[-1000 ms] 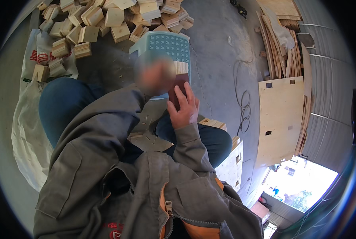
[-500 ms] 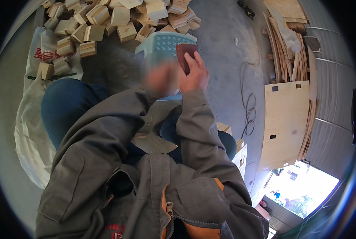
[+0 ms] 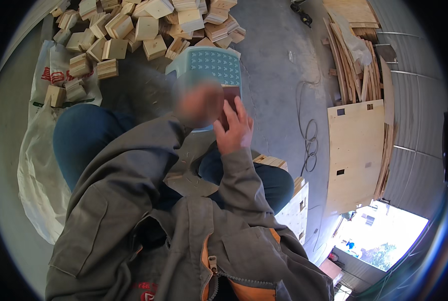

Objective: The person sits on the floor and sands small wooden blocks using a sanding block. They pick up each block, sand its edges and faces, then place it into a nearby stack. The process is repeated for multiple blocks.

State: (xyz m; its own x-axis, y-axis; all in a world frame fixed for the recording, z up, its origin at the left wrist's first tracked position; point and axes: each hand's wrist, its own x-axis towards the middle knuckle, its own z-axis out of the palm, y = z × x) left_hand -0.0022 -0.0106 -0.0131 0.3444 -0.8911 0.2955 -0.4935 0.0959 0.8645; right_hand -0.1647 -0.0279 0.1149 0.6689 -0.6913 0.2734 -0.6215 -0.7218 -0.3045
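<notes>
My right hand (image 3: 235,128) grips a reddish-brown, flat rectangular block (image 3: 231,93), fingers laid along its top face and thumb at its left side. A thin pale wooden edge shows at the block's far end; I cannot tell what it belongs to. Just left of it, my left hand (image 3: 202,104) is smeared by blur, so its fingers and anything in them cannot be made out. Both hands are over a light blue plastic stool (image 3: 211,57) with a patterned top, standing between my knees.
Wooden blocks (image 3: 154,47) lie heaped beyond the stool to the left. A white woven sack (image 3: 38,175) lies by my left knee. More wooden pieces (image 3: 271,161) are near my right knee. On the right are a coiled cable (image 3: 310,145), a plywood sheet (image 3: 357,155) and stacked boards (image 3: 347,65).
My right hand has drawn the reddish-brown block nearer to me, from the stool's far right side. My left hand stays about in place, blurred in both frames. The view has shifted slightly.
</notes>
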